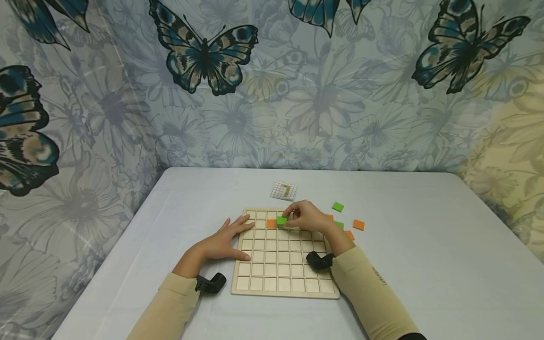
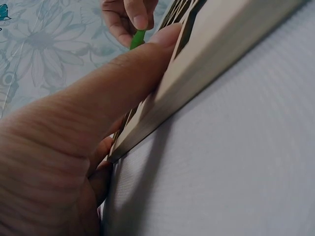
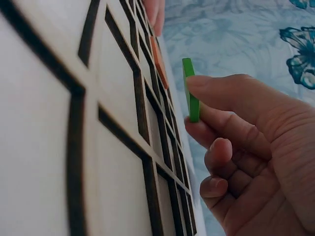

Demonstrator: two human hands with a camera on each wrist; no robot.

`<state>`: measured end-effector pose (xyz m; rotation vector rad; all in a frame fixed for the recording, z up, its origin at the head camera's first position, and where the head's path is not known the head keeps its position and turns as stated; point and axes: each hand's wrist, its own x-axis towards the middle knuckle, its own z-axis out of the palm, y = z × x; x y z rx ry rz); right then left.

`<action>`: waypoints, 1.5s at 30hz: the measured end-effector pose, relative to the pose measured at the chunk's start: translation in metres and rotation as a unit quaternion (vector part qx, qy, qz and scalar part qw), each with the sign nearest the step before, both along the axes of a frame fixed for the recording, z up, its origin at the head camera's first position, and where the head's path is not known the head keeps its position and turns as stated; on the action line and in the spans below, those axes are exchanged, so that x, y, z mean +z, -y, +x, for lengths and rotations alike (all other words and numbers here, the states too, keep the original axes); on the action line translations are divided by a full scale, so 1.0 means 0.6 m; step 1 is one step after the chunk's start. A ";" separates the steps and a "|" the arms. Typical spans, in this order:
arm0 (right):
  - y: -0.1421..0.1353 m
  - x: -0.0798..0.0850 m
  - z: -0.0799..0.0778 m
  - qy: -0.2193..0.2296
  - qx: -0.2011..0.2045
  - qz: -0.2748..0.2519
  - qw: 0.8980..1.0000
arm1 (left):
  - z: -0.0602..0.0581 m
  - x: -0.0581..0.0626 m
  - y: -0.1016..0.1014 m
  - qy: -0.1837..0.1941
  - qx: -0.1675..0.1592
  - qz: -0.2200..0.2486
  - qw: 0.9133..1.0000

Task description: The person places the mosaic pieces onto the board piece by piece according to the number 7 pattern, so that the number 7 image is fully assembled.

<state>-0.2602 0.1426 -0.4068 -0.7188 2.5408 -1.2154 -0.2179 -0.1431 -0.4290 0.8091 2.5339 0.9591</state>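
Note:
A wooden grid board with square recesses lies on the white table. My right hand pinches a green square tile between thumb and fingers, close over the upper part of the board. Left of that tile, an orange square tile lies on the board in the second row from the far edge. My left hand rests along the board's left edge, its fingers spread and fairly straight. In the left wrist view its thumb lies on the wooden rim.
Beyond the board lies a small pattern card printed with a grid and coloured squares. Loose tiles lie right of the board, among them a green tile and an orange tile. Behind the table hangs a butterfly-printed cloth.

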 end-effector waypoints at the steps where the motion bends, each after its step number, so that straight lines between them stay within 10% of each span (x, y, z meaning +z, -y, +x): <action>1: 0.000 -0.002 0.000 0.001 -0.002 -0.001 1.000 | 0.000 0.000 0.000 0.000 0.000 0.000 1.000; 45: -0.007 -0.027 0.002 -0.022 0.000 -0.031 0.999 | 0.003 0.001 -0.001 0.002 0.005 0.002 1.000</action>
